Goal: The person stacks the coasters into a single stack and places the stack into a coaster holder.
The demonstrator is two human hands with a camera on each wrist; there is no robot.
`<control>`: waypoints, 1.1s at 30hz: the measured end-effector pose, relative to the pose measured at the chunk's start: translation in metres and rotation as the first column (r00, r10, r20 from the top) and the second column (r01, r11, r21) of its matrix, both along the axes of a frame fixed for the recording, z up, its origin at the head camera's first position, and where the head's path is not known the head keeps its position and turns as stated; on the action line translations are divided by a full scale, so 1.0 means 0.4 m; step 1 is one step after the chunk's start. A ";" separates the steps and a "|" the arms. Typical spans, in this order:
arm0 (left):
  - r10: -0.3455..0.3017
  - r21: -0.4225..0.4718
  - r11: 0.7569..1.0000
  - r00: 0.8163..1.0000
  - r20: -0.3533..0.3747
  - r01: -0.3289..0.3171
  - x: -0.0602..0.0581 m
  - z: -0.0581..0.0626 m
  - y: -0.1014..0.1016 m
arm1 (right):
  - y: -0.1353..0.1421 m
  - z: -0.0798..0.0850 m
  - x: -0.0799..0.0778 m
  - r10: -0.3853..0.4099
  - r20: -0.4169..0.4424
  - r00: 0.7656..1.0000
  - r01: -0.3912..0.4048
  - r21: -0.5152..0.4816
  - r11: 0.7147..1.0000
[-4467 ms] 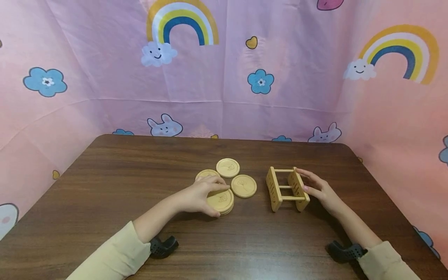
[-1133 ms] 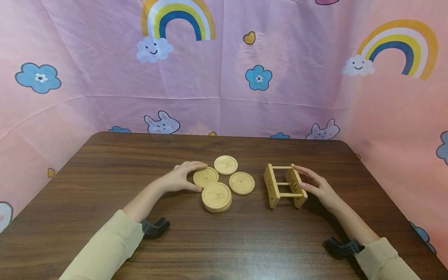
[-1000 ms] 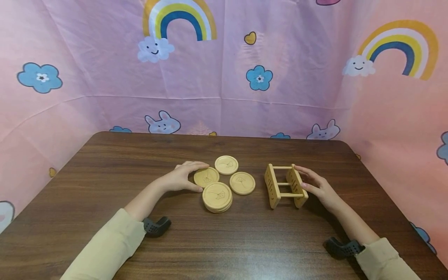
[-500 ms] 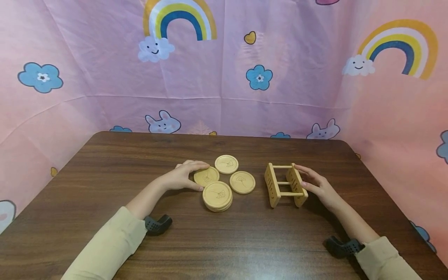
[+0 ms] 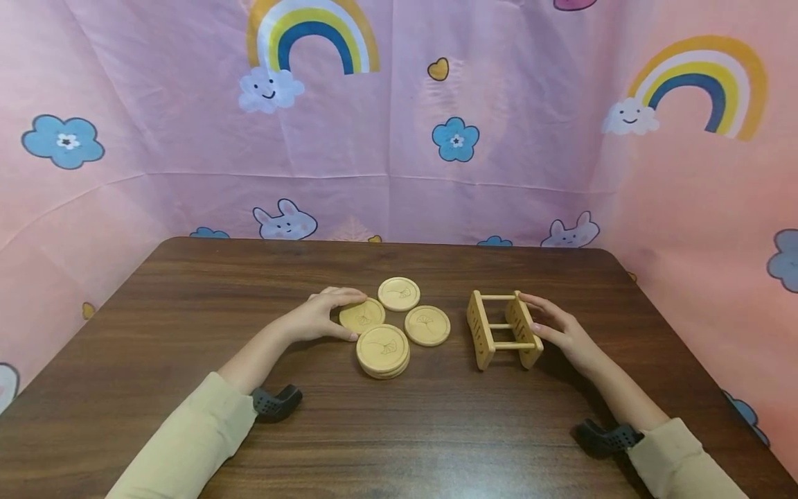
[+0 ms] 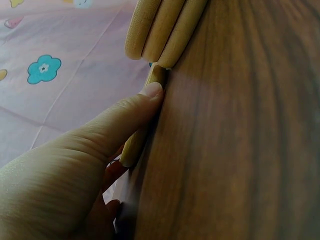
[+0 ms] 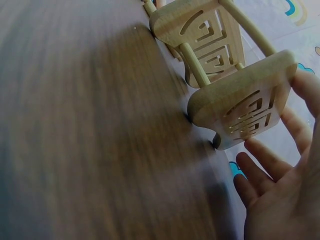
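Note:
On the table, my left hand (image 5: pixel 316 317) holds the rim of a round wooden coaster (image 5: pixel 364 315) with a carved leaf, the leftmost of the group. In the left wrist view the thumb (image 6: pixel 131 111) presses that coaster's edge, with other fingers partly hidden beyond it. A stack of three coasters (image 5: pixel 382 350) stands right in front of it. Single coasters lie flat behind (image 5: pixel 399 294) and to the right (image 5: pixel 427 326). My right hand (image 5: pixel 564 335) touches the outer right panel of a small wooden rack (image 5: pixel 503 329); its fingers are relaxed, not wrapped round the panel.
The dark wood table (image 5: pixel 399 443) carries all the pieces. A pink and purple patterned cloth (image 5: pixel 411 152) hangs behind the table and along its sides. Black wrist devices (image 5: pixel 277 403) sit below both hands.
Since the oldest frame, my left hand has moved from the coaster stack back and left to the leftmost coaster. During the last second both hands, the coasters and the rack stay put.

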State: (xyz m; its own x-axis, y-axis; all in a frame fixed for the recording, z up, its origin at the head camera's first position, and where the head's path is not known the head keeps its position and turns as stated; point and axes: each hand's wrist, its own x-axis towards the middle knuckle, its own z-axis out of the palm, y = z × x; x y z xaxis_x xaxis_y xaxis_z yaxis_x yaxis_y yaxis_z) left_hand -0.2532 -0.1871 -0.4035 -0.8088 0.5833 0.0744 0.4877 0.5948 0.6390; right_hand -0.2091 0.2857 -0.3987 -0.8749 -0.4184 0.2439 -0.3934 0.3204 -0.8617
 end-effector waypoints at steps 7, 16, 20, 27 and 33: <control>0.009 0.015 1.000 1.000 -0.007 -0.009 -0.003 -0.001 -0.007 | -0.005 0.007 -0.002 -0.015 0.001 1.000 0.015 0.006 1.000; 0.015 0.042 0.999 0.999 -0.040 -0.014 -0.003 -0.001 -0.014 | -0.005 0.007 -0.004 -0.017 -0.009 1.000 0.018 0.017 1.000; 0.021 0.057 0.998 0.998 -0.058 -0.018 0.000 0.002 -0.016 | -0.008 0.007 -0.004 -0.016 -0.009 1.000 0.016 0.013 1.000; 0.041 0.066 0.997 0.997 -0.061 -0.036 0.013 0.012 -0.014 | -0.004 0.000 0.001 -0.015 -0.009 1.000 0.015 0.019 1.000; 0.091 0.097 0.991 0.995 -0.043 -0.087 0.018 0.019 -0.010 | -0.003 -0.002 0.002 -0.011 0.001 1.000 0.011 0.007 1.000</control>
State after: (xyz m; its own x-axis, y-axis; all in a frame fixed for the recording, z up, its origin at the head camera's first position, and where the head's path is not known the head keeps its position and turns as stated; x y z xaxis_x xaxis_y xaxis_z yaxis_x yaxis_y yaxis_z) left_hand -0.2461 -0.1910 -0.3958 -0.8516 0.4975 0.1652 0.4662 0.5748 0.6726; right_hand -0.2084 0.2845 -0.3995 -0.8796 -0.4106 0.2404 -0.3893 0.3307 -0.8597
